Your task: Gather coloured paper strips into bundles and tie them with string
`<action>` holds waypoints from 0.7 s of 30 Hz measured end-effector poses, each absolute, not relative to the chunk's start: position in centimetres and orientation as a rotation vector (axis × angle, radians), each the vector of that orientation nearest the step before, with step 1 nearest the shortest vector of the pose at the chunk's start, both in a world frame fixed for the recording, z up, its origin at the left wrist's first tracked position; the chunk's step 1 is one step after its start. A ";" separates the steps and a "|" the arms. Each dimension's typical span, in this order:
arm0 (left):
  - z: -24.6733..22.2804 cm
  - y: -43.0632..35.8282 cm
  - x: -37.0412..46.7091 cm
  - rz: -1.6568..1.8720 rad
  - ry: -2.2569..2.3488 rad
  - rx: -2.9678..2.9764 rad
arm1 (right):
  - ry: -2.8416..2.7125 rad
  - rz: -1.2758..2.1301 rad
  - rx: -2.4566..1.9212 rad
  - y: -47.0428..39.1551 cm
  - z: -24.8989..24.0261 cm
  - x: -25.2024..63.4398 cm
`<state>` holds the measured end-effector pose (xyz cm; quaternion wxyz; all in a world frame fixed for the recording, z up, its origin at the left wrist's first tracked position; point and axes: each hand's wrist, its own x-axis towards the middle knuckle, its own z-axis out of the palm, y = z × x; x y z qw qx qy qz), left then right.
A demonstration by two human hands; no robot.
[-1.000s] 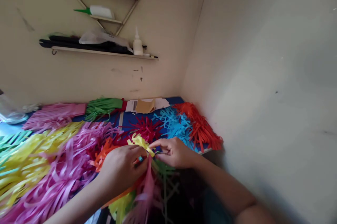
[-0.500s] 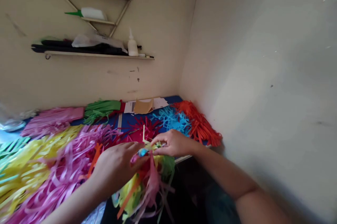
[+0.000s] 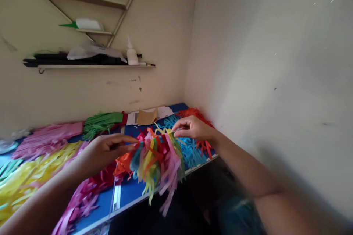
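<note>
In the head view, I pinch the left end of a multicoloured fringe of thin paper-like strips (image 3: 151, 159) between the thumb and fingers of my left hand (image 3: 106, 151), while my right hand (image 3: 195, 129) pinches its right end. The fringe hangs stretched between them over the near edge of the blue tabletop (image 3: 132, 191). Bright sky-blue cut strips (image 3: 193, 156) lie just right of it, shredded yellow strips (image 3: 35, 176) at the near left, and a bundle of green strips (image 3: 103, 121) at the far left.
</note>
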<state>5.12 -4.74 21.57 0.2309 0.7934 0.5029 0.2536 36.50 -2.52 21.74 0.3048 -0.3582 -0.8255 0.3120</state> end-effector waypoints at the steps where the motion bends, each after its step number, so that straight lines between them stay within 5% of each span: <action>1: 21.5 -4.4 5.3 0.719 1.376 2.163 | -2.174 0.779 -0.952 -2.4 21.6 36.4; 9: 21.3 -3.4 6.9 0.642 1.370 2.210 | -2.209 0.624 -1.060 -1.4 20.3 35.9; 12: 21.1 -3.8 7.6 0.713 1.435 2.743 | -2.202 0.675 -1.057 -0.8 20.2 35.7; 16: 19.7 -3.6 7.9 0.845 0.885 3.477 | -2.213 0.706 -1.061 0.0 20.6 35.4; 21: 19.6 -3.0 8.6 0.719 1.101 3.197 | -2.273 0.562 -1.113 0.2 21.1 34.8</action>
